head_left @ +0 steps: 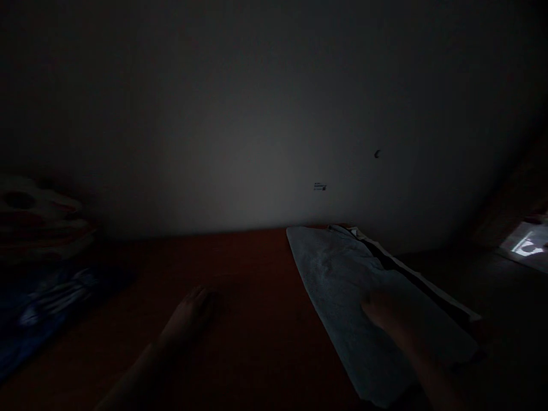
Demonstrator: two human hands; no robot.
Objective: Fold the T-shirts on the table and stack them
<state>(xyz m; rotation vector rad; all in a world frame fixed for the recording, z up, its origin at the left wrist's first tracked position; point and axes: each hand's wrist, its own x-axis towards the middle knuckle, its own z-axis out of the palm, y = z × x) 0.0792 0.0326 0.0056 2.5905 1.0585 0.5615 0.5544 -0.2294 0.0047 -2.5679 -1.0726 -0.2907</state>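
The scene is very dark. A light blue-grey pair of folded trousers (342, 285), by its shape jeans, lies lengthwise on the reddish-brown surface (252, 274), right of the middle. Over its lower part is my right hand (381, 311), blurred; whether it touches or grips the cloth cannot be made out. My left hand (190, 314) is low over the bare reddish surface, left of the trousers and apart from them. Shadow hides its fingers, and nothing shows in it.
A blue garment with white markings (55, 297) lies at the left edge. Behind it rises a stack of pale and red cloth-like items (43, 222). A plain wall (235, 142) with a small printed label (319, 186) stands at the back. Something bright (528, 245) shows far right.
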